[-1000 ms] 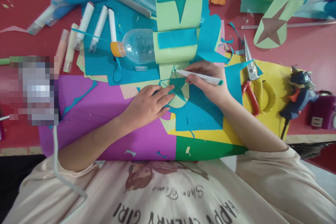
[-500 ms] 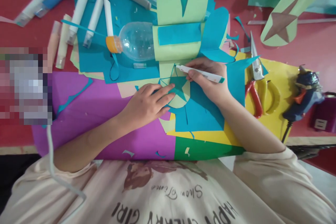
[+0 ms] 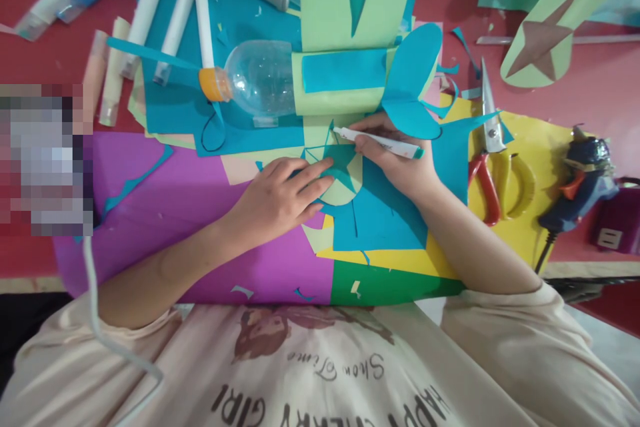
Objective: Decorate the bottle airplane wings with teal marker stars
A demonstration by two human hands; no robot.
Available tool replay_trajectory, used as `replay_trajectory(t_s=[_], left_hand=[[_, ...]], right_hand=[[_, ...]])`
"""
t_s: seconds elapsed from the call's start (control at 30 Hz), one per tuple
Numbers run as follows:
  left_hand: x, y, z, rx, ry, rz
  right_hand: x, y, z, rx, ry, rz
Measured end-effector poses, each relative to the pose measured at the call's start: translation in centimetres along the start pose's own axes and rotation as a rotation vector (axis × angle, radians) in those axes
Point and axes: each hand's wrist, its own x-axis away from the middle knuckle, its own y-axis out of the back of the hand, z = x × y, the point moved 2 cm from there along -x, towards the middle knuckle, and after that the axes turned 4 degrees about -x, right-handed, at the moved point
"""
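A white marker [image 3: 385, 143] with a green end is pinched in my right hand [image 3: 406, 163]. Its tip meets the upper point of a partly coloured green star [image 3: 340, 163] on a light green paper strip [image 3: 316, 131]. My left hand [image 3: 283, 197] lies flat with fingers spread over the strip's rounded end, covering part of the star. Just beyond is a clear plastic bottle [image 3: 260, 77] on its side, wrapped in light green paper with a blue band [image 3: 345, 71] and an orange cap [image 3: 210, 84]. Blue paper petals [image 3: 413, 80] at its far end overhang my right hand.
Scissors [image 3: 493, 133] and a blue glue gun [image 3: 575, 197] lie to the right. Several white markers [image 3: 175, 30] are at the upper left. Purple paper [image 3: 200, 227], blue sheets and scraps cover the table. A white cable [image 3: 93, 287] hangs at left.
The bottle has rocked slightly, and its blue petals have tipped down nearer my right hand. The marker tip has shifted a little at the star's point. My left hand stays in place.
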Motion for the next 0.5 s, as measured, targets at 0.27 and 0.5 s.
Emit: replay_trajectory(t_s=[0.27,0.5], left_hand=[[-0.04,0.05,0.0,-0.006,-0.013,-0.008],[-0.03,0.02,0.0,0.011,0.011,0.022]], right_hand=[[-0.04,0.11,0.33,0.08,0.005,0.048],[-0.19,0.17,0.96,0.129,0.012,0.088]])
